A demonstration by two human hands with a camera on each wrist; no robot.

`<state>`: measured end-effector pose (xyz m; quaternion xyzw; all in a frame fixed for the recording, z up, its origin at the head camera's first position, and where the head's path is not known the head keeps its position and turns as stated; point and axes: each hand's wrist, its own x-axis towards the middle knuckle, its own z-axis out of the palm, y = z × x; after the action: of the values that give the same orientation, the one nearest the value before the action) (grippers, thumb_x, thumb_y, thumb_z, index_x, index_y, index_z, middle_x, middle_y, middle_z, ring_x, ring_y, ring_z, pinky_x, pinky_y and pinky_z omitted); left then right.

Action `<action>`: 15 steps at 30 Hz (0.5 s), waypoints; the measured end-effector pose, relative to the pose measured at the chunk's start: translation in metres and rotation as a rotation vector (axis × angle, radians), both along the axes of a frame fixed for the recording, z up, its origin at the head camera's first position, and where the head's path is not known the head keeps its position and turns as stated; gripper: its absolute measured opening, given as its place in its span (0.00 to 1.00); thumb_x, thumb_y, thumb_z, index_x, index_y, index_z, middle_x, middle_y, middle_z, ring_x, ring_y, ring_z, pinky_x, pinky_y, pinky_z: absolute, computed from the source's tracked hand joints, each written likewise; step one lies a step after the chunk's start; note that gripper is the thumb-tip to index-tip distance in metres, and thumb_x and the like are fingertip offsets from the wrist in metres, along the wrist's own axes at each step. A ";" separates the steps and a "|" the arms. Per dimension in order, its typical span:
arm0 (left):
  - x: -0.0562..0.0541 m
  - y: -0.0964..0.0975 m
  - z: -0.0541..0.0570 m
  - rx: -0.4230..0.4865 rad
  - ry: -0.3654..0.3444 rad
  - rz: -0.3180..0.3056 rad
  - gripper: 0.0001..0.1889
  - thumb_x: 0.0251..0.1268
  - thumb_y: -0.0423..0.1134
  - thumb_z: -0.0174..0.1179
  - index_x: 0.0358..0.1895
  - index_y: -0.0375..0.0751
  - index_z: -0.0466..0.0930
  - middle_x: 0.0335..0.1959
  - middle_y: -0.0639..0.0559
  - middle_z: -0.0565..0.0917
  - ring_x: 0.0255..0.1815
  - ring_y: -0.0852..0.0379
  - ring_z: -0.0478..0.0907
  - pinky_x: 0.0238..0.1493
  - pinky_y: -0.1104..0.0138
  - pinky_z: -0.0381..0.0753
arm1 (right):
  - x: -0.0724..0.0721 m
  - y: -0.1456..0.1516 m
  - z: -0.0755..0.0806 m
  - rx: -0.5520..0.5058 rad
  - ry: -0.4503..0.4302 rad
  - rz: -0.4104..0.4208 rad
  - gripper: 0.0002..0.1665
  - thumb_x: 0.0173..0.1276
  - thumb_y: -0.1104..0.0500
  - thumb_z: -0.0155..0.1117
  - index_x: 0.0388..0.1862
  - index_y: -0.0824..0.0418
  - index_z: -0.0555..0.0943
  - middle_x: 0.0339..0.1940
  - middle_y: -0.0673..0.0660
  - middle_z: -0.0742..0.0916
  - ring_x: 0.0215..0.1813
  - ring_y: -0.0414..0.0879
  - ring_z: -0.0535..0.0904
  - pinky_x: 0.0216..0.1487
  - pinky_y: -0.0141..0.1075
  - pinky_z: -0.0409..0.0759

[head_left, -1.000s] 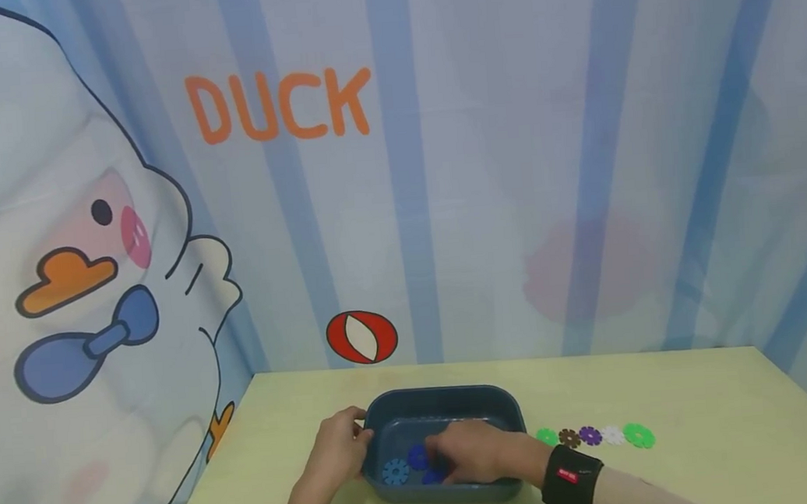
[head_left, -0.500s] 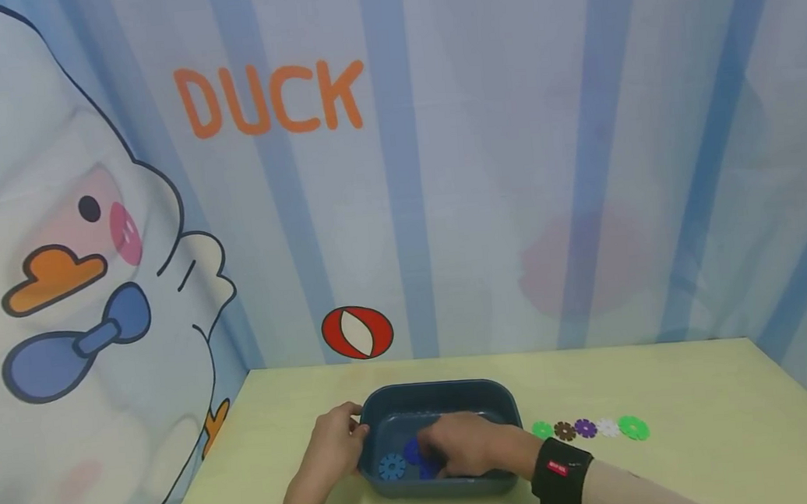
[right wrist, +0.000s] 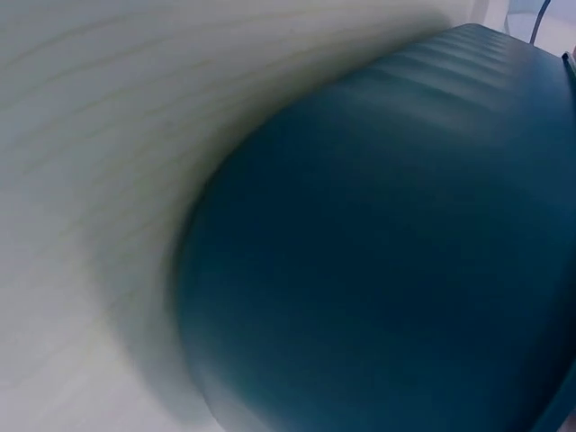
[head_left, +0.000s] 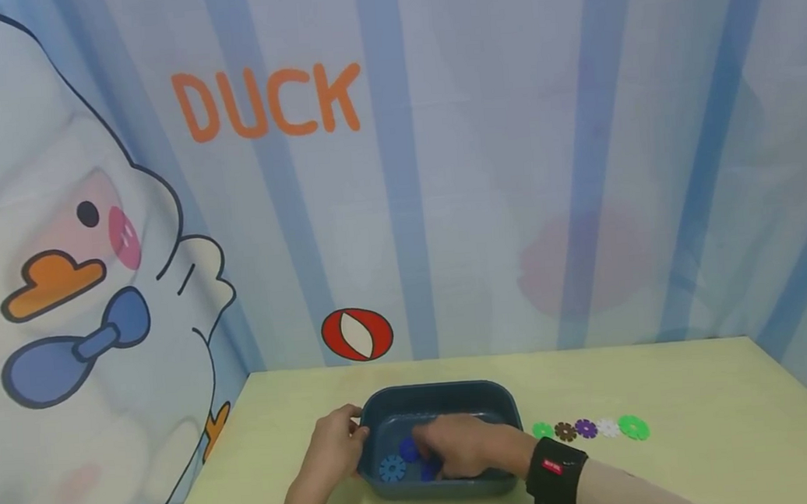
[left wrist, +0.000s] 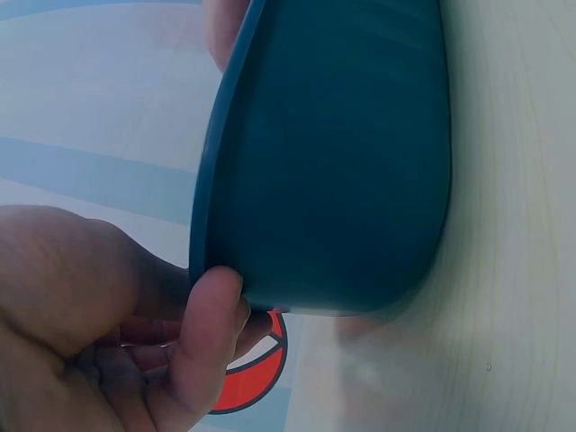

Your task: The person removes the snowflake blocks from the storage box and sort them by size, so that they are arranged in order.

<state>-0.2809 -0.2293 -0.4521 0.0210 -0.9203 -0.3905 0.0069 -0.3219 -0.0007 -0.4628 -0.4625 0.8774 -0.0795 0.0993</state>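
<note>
A dark blue-green plastic basin stands on the table. My left hand pinches its left rim; in the left wrist view, fingers curl over the edge of the basin. Inside it, a lighter blue notched disc lies near the left front corner, with a dark blue disc behind it. My right hand reaches into the basin, fingers bent down beside another dark blue disc; whether they grip it I cannot tell. The right wrist view shows only the outer wall of the basin.
Right of the basin, notched discs lie in a row on the pale yellow table: green, brown, purple, white and a larger green disc. A printed duck curtain hangs behind.
Within the basin, my right hand has shifted slightly left, its fingers working among the dark blue discs. The left hand keeps its hold on the rim.
</note>
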 end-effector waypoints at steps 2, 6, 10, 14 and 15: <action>0.000 0.001 0.000 -0.002 -0.007 0.003 0.18 0.75 0.26 0.61 0.64 0.24 0.77 0.41 0.38 0.84 0.29 0.53 0.84 0.16 0.67 0.88 | 0.001 0.002 0.000 -0.013 -0.020 0.023 0.15 0.62 0.57 0.81 0.39 0.51 0.81 0.31 0.41 0.83 0.33 0.32 0.77 0.35 0.28 0.83; 0.000 0.003 -0.001 0.000 -0.020 0.007 0.18 0.75 0.26 0.61 0.64 0.24 0.77 0.41 0.38 0.84 0.29 0.54 0.84 0.16 0.67 0.88 | 0.001 0.006 0.001 -0.071 -0.051 0.036 0.10 0.67 0.55 0.78 0.41 0.48 0.83 0.31 0.37 0.83 0.31 0.30 0.76 0.34 0.24 0.78; -0.001 0.003 -0.002 -0.011 -0.017 0.017 0.18 0.75 0.27 0.62 0.63 0.25 0.77 0.41 0.39 0.84 0.30 0.53 0.84 0.16 0.67 0.88 | -0.001 0.011 0.011 -0.163 -0.047 0.016 0.09 0.72 0.51 0.74 0.46 0.48 0.84 0.30 0.37 0.83 0.28 0.30 0.74 0.29 0.23 0.75; -0.001 0.002 -0.001 -0.031 0.001 0.010 0.18 0.75 0.27 0.62 0.63 0.24 0.77 0.40 0.39 0.85 0.30 0.54 0.85 0.16 0.68 0.88 | -0.002 0.019 0.019 -0.230 -0.033 0.030 0.07 0.76 0.52 0.71 0.48 0.51 0.84 0.30 0.38 0.84 0.25 0.29 0.73 0.29 0.23 0.74; -0.001 0.001 -0.001 -0.031 0.005 0.007 0.18 0.74 0.27 0.62 0.63 0.23 0.77 0.40 0.39 0.85 0.30 0.54 0.85 0.16 0.68 0.88 | -0.003 0.021 0.020 -0.239 -0.032 0.031 0.07 0.77 0.53 0.69 0.49 0.51 0.84 0.31 0.38 0.85 0.25 0.29 0.74 0.30 0.23 0.75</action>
<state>-0.2819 -0.2280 -0.4531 0.0232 -0.9262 -0.3763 0.0110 -0.3250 0.0203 -0.4425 -0.4833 0.8527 -0.1894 0.0587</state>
